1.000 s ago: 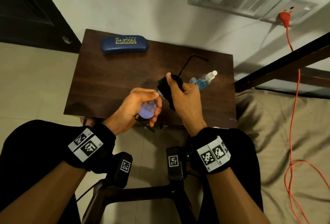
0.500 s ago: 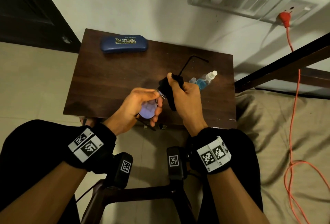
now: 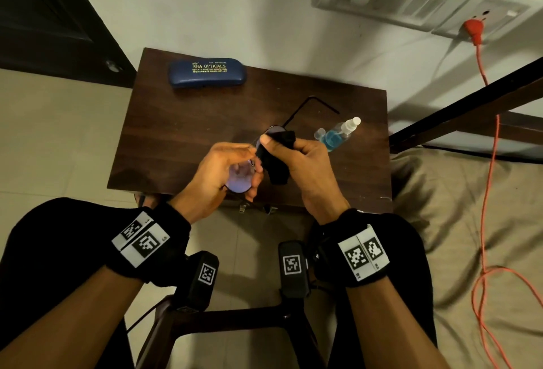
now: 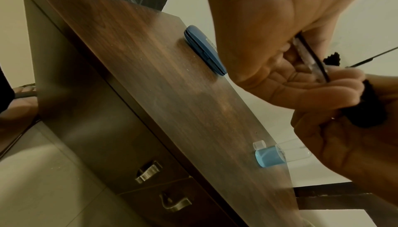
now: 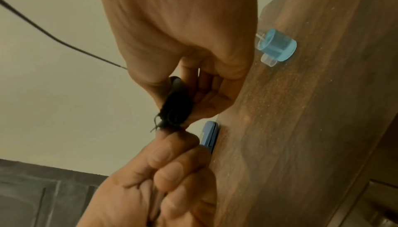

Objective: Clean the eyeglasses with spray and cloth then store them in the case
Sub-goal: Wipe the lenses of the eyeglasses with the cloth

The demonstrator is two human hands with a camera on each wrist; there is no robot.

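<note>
My left hand (image 3: 235, 162) holds the black-framed eyeglasses (image 3: 239, 182) by one lens above the front of the dark wooden table (image 3: 176, 139); one temple arm (image 3: 311, 104) sticks out toward the wall. My right hand (image 3: 293, 151) pinches a black cloth (image 3: 274, 160) around the other lens, thumb on top. In the wrist views the cloth (image 5: 175, 106) is bunched between my right fingers, and the frame (image 4: 316, 64) lies across my left fingers. The blue glasses case (image 3: 207, 72) lies closed at the table's far left. A spray bottle (image 3: 338, 135) of blue liquid stands right of my hands, its clear cap (image 3: 319, 135) beside it.
The table has drawer handles (image 4: 148, 172) on its front. A bed with a tan sheet (image 3: 470, 221) lies to the right, an orange cable (image 3: 493, 162) running across it from a wall socket. A chair frame (image 3: 235, 318) sits between my knees.
My right hand has slid the cloth along the lens, with the thumb now nearer the far rim. The left hand keeps its hold in about the same place.
</note>
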